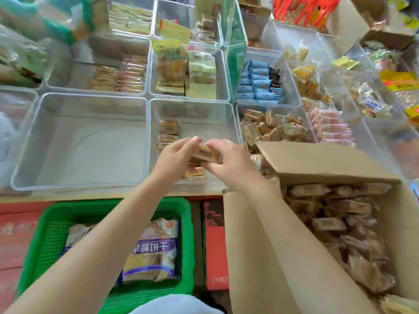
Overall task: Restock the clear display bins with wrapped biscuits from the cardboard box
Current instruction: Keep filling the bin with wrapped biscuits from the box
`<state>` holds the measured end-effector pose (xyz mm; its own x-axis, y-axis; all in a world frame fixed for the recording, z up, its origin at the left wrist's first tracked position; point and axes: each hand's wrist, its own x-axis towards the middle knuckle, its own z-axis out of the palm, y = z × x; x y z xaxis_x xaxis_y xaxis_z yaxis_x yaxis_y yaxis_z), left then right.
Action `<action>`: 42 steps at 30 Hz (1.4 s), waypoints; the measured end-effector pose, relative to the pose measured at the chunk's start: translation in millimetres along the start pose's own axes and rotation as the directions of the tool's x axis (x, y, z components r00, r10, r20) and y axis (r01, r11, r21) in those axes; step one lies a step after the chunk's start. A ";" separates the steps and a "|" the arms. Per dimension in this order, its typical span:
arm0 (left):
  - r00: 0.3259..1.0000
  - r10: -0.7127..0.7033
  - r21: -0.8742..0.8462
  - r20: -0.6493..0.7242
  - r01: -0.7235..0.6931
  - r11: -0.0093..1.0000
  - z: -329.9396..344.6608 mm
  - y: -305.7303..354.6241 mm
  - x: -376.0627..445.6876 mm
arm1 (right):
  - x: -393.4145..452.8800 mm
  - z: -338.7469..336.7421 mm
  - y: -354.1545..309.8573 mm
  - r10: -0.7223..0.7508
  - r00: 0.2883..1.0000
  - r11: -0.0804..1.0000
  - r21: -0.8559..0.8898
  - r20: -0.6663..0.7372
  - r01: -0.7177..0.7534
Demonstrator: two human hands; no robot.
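Both hands meet over the near middle clear bin [229, 114]. My left hand [176, 155] and my right hand [229, 162] together grip a small stack of wrapped biscuits [205, 154], one hand at each end. Under them, a row of the same brown wrapped biscuits [169, 132] stands along the bin's left side, with a few more [195, 173] at its near edge. The open cardboard box [317, 162] sits at the right, filled with several wrapped biscuits [335, 214].
A large clear bin [25, 141] lies to the left. Other clear bins behind and to the right hold assorted snack packs. Below the shelf edge stand a green basket [45, 223] with bagged crackers and a red carton [215, 245].
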<state>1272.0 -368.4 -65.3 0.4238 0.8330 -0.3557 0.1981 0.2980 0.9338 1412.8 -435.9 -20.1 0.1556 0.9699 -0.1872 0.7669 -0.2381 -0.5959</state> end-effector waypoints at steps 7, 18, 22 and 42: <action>0.976 0.109 0.724 -0.190 0.064 0.686 -63.0 -95.3 49.7 | 102.0 46.9 37.1 0.182 0.982 0.966 -0.181 -0.047 -0.187; 0.987 0.048 0.870 -0.155 0.113 0.480 -60.6 -118.4 55.4 | 163.7 140.8 95.3 0.493 0.866 0.844 -0.287 0.081 -0.453; 0.989 0.059 0.888 -0.136 0.095 0.451 -60.5 -117.8 55.4 | 171.9 147.7 94.3 0.573 0.796 0.810 -0.283 0.197 -0.513; 0.987 0.108 0.854 -0.120 0.048 0.518 -59.8 -110.9 41.3 | 105.9 58.6 55.1 0.432 0.892 0.902 0.084 -0.135 -0.424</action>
<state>1214.7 -339.2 -181.3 0.3333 0.9102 -0.2459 0.8776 -0.2042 0.4337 1435.0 -349.3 -118.5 0.5545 0.7687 -0.3189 0.5732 -0.6306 -0.5233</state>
